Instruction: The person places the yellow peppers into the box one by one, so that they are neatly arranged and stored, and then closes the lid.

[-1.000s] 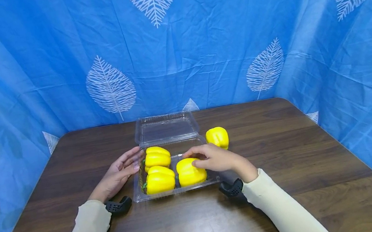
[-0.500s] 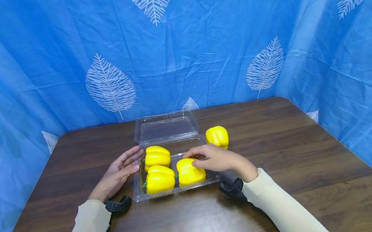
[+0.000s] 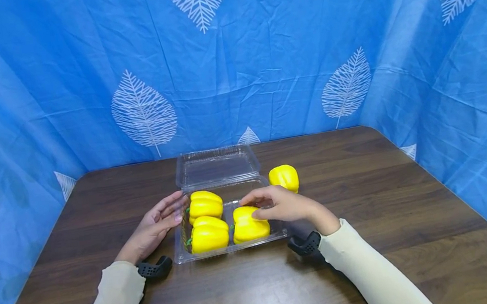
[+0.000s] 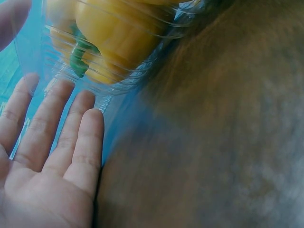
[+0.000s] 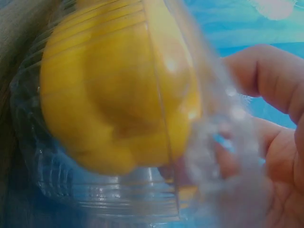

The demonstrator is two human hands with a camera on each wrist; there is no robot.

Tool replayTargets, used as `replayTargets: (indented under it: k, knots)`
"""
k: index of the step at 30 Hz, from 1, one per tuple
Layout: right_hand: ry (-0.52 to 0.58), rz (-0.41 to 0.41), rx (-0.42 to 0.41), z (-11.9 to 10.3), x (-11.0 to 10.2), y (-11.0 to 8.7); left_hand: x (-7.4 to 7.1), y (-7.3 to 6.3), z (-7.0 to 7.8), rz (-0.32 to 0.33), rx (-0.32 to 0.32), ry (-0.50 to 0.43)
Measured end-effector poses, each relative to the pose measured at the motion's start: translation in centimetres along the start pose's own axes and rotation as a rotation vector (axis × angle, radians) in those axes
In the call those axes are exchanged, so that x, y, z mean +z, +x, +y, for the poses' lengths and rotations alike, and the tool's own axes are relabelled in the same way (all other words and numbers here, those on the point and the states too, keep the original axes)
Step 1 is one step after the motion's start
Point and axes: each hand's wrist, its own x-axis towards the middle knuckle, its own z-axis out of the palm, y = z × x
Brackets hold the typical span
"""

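Note:
A clear plastic clamshell container [image 3: 232, 248] lies with its lid [image 3: 218, 168] folded back. Inside, two yellow bell peppers, a rear one [image 3: 206, 205] and a front one [image 3: 209, 234], fill the left side. On the right side sits a third yellow bell pepper [image 3: 250, 223], gripped by my right hand [image 3: 284, 206] with the thumb on its top and the fingers at its far side. My left hand [image 3: 152, 229] holds its fairly straight fingers against the container's left wall, the thumb over the rim. Through that wall, the left wrist view shows a green stem [image 4: 80, 59].
Another yellow bell pepper [image 3: 284, 179] lies on the wooden table [image 3: 367, 197], just right of the container's back corner. A blue leaf-print curtain [image 3: 232, 62] hangs behind the table and along both sides.
The pepper under my right hand has turned and shifted slightly within the container, its stem end still facing left. My left hand stays where it was.

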Motion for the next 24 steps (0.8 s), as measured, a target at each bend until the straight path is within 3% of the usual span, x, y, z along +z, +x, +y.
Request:
replayTargets:
  k: [16, 24]
  knots:
    - [0.176, 0.118, -0.077, 0.7, -0.4, 0.0, 0.1, 0.1, 0.1, 0.004, 0.005, 0.008]
    - [0.187, 0.254, -0.098, 1.2, -0.8, -0.2, 0.1, 0.2, 0.1, 0.01, -0.009, 0.02]
